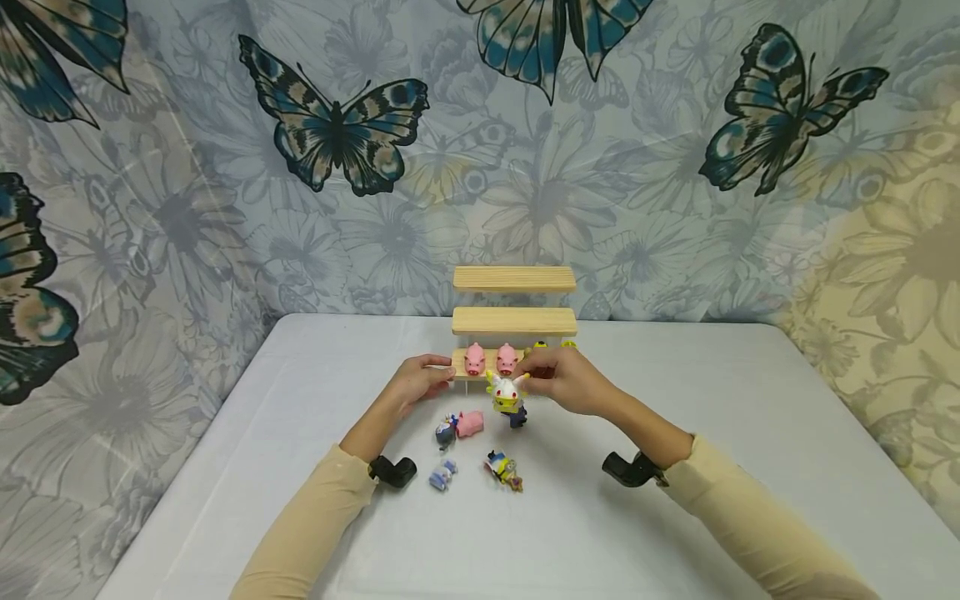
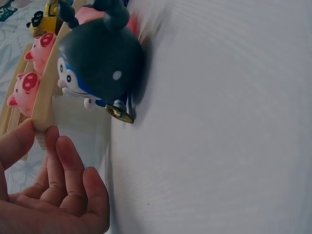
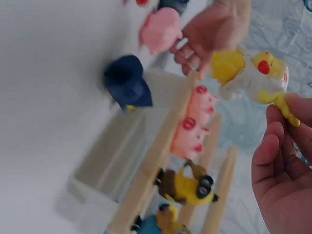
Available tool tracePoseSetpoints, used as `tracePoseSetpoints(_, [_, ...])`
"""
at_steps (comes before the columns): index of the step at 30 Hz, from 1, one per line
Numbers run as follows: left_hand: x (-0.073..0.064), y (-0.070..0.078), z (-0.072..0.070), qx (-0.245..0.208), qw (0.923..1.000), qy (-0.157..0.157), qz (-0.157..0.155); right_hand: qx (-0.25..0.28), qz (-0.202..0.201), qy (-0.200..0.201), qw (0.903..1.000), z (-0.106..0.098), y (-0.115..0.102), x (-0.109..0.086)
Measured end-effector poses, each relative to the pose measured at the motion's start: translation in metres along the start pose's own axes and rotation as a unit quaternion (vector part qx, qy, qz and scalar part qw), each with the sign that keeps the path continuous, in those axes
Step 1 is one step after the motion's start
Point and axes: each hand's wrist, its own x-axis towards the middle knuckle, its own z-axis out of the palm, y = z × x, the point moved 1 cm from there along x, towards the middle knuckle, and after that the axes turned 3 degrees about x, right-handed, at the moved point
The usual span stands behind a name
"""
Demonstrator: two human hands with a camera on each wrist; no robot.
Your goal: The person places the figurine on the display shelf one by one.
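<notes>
My left hand (image 1: 416, 379) pinches the left end of the lowest board of a tiered wooden shelf (image 1: 513, 322), thumb above and fingertips below in the left wrist view. My right hand (image 1: 566, 379) holds a yellow-and-white figurine (image 3: 256, 75) by a thin yellow part, between thumb and forefinger. It hangs in front of the lowest board. Two pink pig figurines (image 1: 474, 359) (image 3: 189, 136) stand side by side on that board. Beside them are yellow goggled figurines (image 3: 197, 187), mostly hidden by my right hand in the head view.
On the white table (image 1: 315, 533) lie a pink pig (image 1: 470, 424), a dark-haired figurine (image 1: 446, 432), a small blue figurine (image 1: 442, 475) and a colourful yellow-and-blue figurine cluster (image 1: 503, 471). A navy figurine (image 1: 516, 417) is below the held one. Butterfly-patterned cloth (image 1: 525, 208) hangs behind.
</notes>
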Motion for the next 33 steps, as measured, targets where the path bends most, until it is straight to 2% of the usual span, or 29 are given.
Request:
tracePoseSetpoints(14, [0.002, 0.001, -0.002, 0.013, 0.9999, -0.001, -0.004, -0.012, 0.042, 0.034, 0.9985, -0.041, -0.009, 0.020])
tracePoseSetpoints(24, [0.002, -0.001, 0.001, 0.007, 1.0000, 0.005, -0.004, 0.006, 0.067, 0.040, 0.9969, -0.057, -0.011, 0.038])
tracePoseSetpoints(33, [0.000, 0.001, 0.000, 0.005, 1.0000, 0.004, -0.003, 0.003, 0.061, 0.050, 0.9969, -0.066, -0.010, 0.063])
